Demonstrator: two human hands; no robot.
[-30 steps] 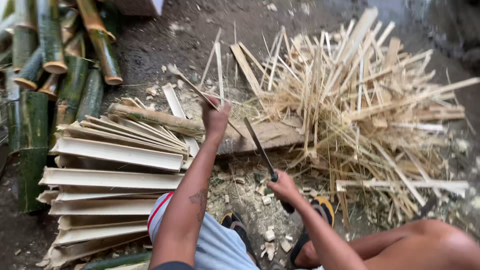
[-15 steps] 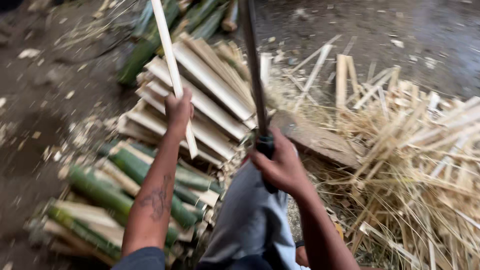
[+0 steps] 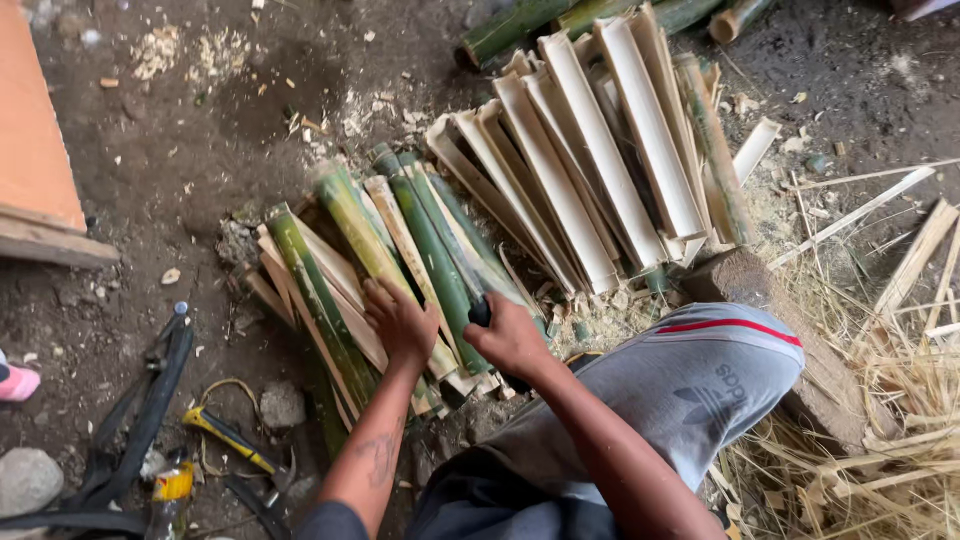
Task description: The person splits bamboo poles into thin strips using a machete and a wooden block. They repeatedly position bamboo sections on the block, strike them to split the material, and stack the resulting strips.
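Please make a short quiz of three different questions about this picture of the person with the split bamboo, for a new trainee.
1. True or false: the left hand lies on the pile of green split bamboo.
2. What does the right hand grip? A) a yellow-handled tool B) a dark handle C) a stone
3. Fill in: the pale bamboo slats lie stacked with their hollow side facing ____.

Key:
1. True.
2. B. The dark handle shows above the fist; its blade is hidden. The yellow-handled tool lies on the ground.
3. Up.
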